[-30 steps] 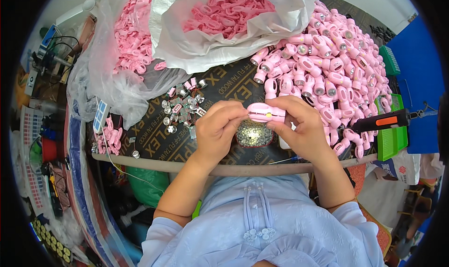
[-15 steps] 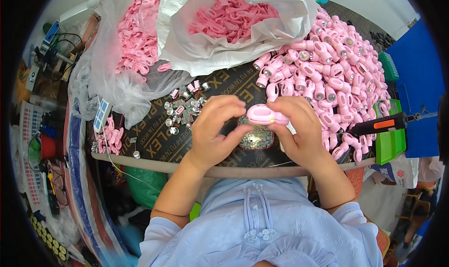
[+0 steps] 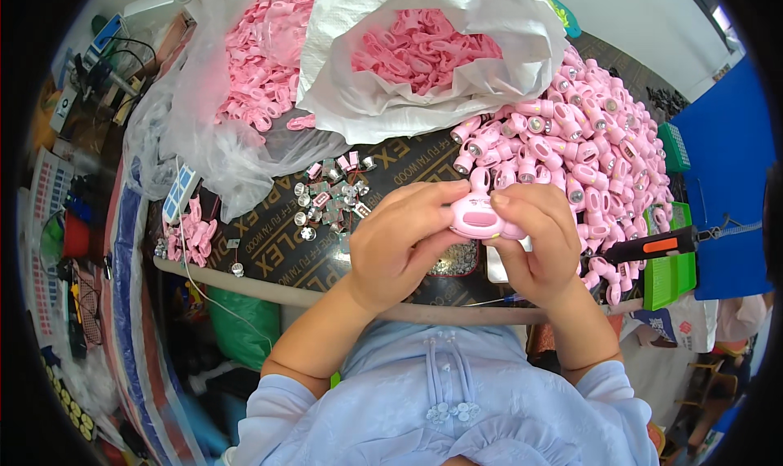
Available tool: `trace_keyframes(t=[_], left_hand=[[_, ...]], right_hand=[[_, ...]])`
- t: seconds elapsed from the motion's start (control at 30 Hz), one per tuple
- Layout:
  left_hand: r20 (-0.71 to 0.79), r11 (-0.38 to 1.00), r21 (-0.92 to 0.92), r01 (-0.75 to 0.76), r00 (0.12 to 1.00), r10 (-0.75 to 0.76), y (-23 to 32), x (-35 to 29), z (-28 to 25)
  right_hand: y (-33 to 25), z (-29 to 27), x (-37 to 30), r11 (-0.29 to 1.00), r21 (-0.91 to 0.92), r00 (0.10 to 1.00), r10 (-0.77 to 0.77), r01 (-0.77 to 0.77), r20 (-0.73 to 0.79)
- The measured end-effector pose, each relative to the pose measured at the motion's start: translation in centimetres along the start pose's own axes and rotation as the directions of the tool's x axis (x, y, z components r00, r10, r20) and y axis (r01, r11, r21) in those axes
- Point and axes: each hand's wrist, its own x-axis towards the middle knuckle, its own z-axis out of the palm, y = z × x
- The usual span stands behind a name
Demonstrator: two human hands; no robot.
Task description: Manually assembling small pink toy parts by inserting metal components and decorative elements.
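Between both hands, above the near part of the table, I hold a small pink toy flashlight (image 3: 477, 219) with a long oval slot on its face. My left hand (image 3: 395, 242) is closed on its left end, thumb below and fingers above. My right hand (image 3: 542, 238) pinches its right side, with the thumb at the lower edge. A dish of tiny metal screws (image 3: 457, 260) lies beneath, partly hidden by my hands. To the left sit loose circuit boards with silvery reflectors (image 3: 333, 195).
A heap of pink flashlights (image 3: 595, 140) spreads at the right. A white sack (image 3: 326, 99) of pink shells and a clear plastic bag (image 3: 171, 132) stand at the back. An electric screwdriver (image 3: 652, 246) on a coiled cord hangs near a green tray (image 3: 670, 280).
The pink flashlight has been turned so its slotted face and a looped end show. My left hand has come onto it; the view has shifted slightly.
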Motion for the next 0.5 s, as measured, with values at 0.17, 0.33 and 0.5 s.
trace_keyframes(t=[0.17,0.33,0.5], left_hand=[[-0.024,0.998,-0.004,-0.058,0.998,0.058,-0.3,0.3,-0.1],[0.03,0.998,0.041,-0.052,0.998,0.05,-0.3,0.6,-0.9],[0.03,0.996,0.084,0.042,0.999,-0.045,-0.2,0.5,-1.2]], right_hand=[[-0.1,0.2,0.0,0.997,-0.073,1.0,-0.014,0.013,-0.014],[0.2,0.5,0.0,0.995,-0.099,0.999,-0.034,0.034,0.001],[0.1,0.5,0.2,0.994,-0.098,0.999,-0.037,0.038,0.008]])
